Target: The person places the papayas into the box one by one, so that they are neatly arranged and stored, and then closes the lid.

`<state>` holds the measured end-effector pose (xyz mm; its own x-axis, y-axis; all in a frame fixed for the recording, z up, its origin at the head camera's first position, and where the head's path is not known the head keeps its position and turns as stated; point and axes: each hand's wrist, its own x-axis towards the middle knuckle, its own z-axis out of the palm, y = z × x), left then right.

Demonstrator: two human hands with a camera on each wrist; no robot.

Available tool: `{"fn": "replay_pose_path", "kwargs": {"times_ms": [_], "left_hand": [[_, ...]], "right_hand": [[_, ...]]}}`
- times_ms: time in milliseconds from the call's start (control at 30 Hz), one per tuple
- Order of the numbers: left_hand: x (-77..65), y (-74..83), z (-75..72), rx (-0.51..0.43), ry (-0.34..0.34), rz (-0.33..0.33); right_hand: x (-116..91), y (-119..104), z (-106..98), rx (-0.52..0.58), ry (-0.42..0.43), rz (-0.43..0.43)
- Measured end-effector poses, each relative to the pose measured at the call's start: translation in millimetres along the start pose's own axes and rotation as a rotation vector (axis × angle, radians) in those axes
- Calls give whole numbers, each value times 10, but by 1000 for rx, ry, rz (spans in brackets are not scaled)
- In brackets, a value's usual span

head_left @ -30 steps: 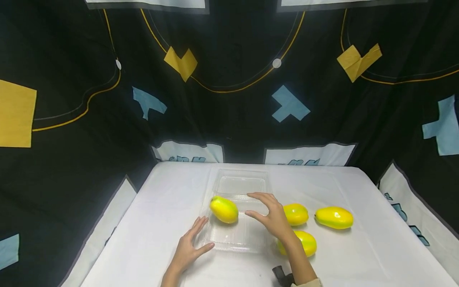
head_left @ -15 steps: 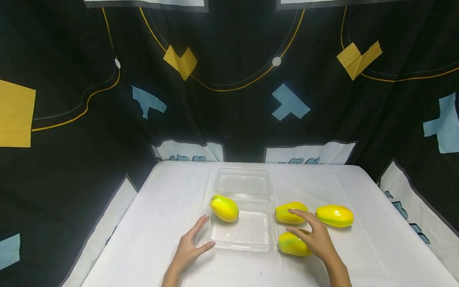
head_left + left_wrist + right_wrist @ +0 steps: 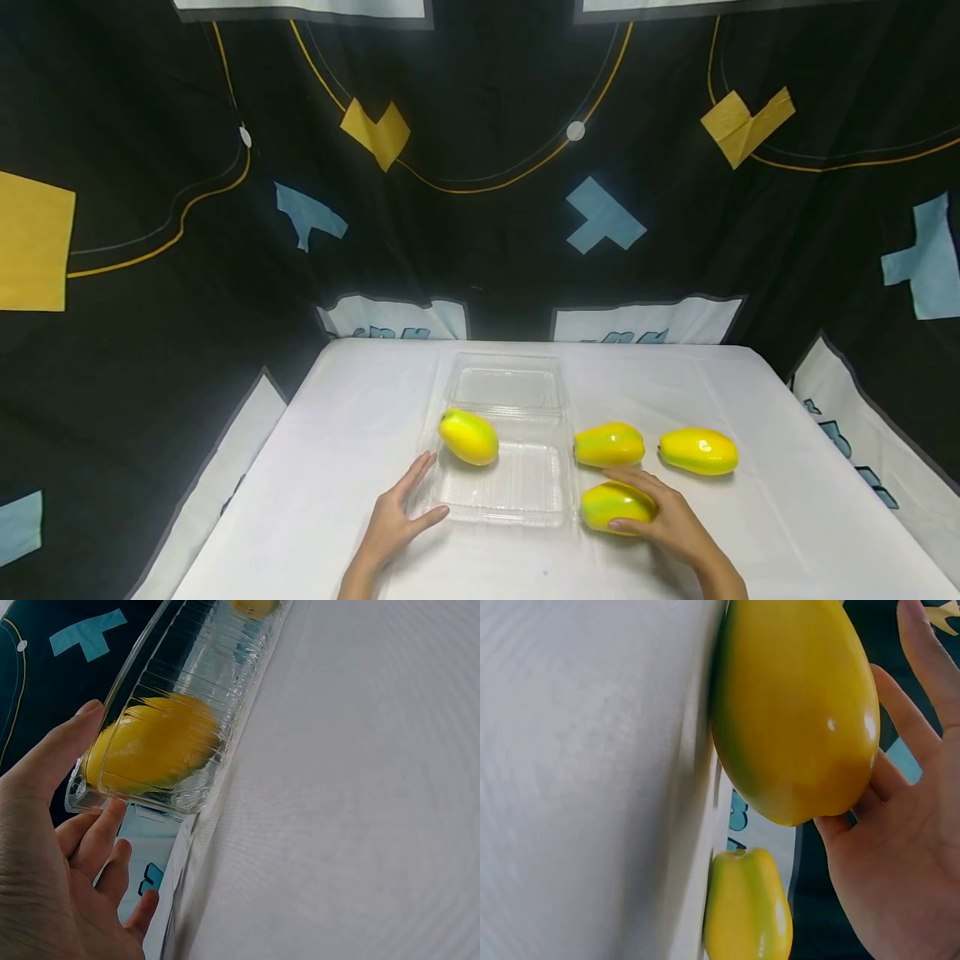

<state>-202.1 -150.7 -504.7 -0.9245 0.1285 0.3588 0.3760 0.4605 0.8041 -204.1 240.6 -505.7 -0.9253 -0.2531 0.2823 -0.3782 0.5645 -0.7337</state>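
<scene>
A clear plastic clamshell box lies unfolded, with a yellow-green papaya at the left of its near half. My left hand is at the box's near left corner, fingers spread. In the left wrist view its thumb and a fingertip seem to touch the box edge. My right hand is around a second papaya just right of the box. In the head view, fingers lie beyond it and the thumb on the near side. The right wrist view shows the thumb apart from it.
Two more papayas lie behind the right hand, one beside the box and another farther right. The white-covered table ends at a dark cloth backdrop with yellow and blue patches.
My right hand has moved from over the box rightward, then down around the near papaya. The left hand and the papayas have stayed in place.
</scene>
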Motion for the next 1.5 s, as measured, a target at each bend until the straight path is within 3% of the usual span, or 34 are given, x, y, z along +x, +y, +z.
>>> {"fn": "replay_pose_path", "kwargs": {"times_ms": [167,400,500,767,1100,1500], "left_hand": [[2,-43,8,3,0,15],[33,-379,110,11,25,14],[42,-444,113,16,18,12],[43,-444,108,2,7,6],[28,-448,123,8,27,-1],[24,-444,109,19,4,8]], "right_hand": [[-14,41,3,5,-48,-12],[-16,78,-8,-30,-75,-46],[-13,87,-15,-32,-75,-53],[-29,87,-32,-9,-37,-30],[-99,24,-49,29,32,116],[-139,-91,-122,36,109,59]]}}
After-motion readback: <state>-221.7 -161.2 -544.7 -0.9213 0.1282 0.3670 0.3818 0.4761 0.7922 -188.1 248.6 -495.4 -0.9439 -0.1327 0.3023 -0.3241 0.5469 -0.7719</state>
